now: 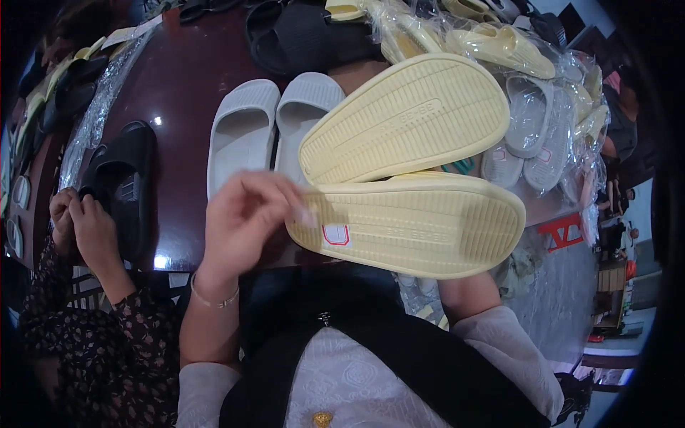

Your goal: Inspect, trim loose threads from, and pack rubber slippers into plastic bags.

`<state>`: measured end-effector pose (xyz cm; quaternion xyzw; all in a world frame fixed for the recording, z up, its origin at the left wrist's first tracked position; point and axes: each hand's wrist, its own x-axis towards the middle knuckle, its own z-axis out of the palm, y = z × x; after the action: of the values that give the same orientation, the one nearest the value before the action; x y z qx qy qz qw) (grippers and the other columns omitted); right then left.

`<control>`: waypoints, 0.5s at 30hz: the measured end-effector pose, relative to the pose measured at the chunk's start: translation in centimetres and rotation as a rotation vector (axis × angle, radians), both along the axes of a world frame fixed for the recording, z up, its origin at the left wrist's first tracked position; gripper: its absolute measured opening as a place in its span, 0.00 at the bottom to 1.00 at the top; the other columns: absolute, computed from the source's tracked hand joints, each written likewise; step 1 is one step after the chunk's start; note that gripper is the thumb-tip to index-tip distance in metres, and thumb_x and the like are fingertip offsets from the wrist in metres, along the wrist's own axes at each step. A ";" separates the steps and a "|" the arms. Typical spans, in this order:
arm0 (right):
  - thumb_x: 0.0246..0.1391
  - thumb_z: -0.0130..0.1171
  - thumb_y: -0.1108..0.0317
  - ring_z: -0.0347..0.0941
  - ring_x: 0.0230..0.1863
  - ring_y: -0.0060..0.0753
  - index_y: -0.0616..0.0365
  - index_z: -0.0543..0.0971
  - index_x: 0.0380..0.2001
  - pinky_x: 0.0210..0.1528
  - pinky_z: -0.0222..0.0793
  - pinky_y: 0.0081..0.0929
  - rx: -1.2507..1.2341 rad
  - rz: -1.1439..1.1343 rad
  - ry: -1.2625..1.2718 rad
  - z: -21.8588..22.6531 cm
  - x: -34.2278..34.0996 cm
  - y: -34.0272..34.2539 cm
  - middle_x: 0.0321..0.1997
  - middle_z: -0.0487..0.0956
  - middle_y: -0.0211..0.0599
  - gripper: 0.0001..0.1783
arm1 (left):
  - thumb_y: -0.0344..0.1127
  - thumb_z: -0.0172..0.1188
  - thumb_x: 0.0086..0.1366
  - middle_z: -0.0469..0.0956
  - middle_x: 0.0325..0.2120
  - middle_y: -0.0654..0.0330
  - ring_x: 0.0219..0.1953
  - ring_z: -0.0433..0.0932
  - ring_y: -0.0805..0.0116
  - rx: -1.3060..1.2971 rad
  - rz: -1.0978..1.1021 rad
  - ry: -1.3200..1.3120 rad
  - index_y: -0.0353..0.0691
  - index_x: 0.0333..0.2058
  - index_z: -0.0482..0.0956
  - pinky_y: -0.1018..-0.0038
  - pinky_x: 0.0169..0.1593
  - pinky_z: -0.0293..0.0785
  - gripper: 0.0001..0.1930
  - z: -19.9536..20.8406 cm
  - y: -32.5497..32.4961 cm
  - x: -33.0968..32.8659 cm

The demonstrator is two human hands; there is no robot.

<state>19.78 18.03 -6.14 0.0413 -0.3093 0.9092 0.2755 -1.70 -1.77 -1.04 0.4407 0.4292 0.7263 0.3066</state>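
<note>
at a dark red counter, a worker in a white top and black vest has two pale yellow slippers turned sole up at the middle of the scene. the near yellow slipper lies across the front, its wide end to the right and its narrow end to the left, a small red-edged white label on the sole. the far yellow slipper slants just behind it, overlapping part of a pale grey slipper.

the left hand is at the narrow end of the near yellow slipper, just left of the label, thumb and fingers drawn toward each other; the fingers are blurred, and whether they grip anything cannot be told. a thin bracelet circles that wrist. the right forearm runs up to the near side of the same slipper, which hides the right hand, so its grip cannot be told either.

a second pale grey slipper sits just left of the first. farther left, a co-worker's hands are beside black slippers, a dark floral sleeve below. more black slippers lie on the far side. at far right, yellow slippers in clear plastic are heaped beyond wrapped grey slippers.
</note>
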 end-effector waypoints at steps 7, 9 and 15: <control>0.54 0.38 0.36 0.59 0.62 0.44 0.58 0.53 0.62 0.61 0.58 0.36 -0.010 -0.130 -0.125 -1.4 0.1 0.2 0.64 0.57 0.45 0.43 | 0.21 0.60 0.51 0.73 0.27 0.58 0.29 0.73 0.69 -0.231 0.029 0.556 0.35 0.27 0.74 0.77 0.34 0.69 0.05 0.5 -0.9 2.3; 0.54 0.38 0.36 0.59 0.62 0.44 0.58 0.53 0.62 0.61 0.58 0.36 -0.004 -0.167 -0.155 -1.3 0.1 0.1 0.64 0.57 0.45 0.43 | 0.21 0.60 0.51 0.73 0.27 0.57 0.28 0.73 0.67 -0.240 0.083 0.570 0.35 0.28 0.75 0.76 0.30 0.69 0.05 0.4 -0.5 2.4; 0.54 0.40 0.38 0.60 0.61 0.46 0.59 0.53 0.62 0.61 0.59 0.38 -0.079 -0.162 -0.185 -1.0 0.0 -0.3 0.64 0.58 0.48 0.42 | 0.21 0.60 0.50 0.73 0.26 0.57 0.28 0.74 0.65 -0.268 0.143 0.637 0.35 0.28 0.75 0.74 0.30 0.70 0.06 0.0 0.0 2.8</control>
<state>19.77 17.74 -7.11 -0.0790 -0.2997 0.8953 0.3199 1.10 -1.74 -1.04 0.5698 0.6245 0.5094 0.1606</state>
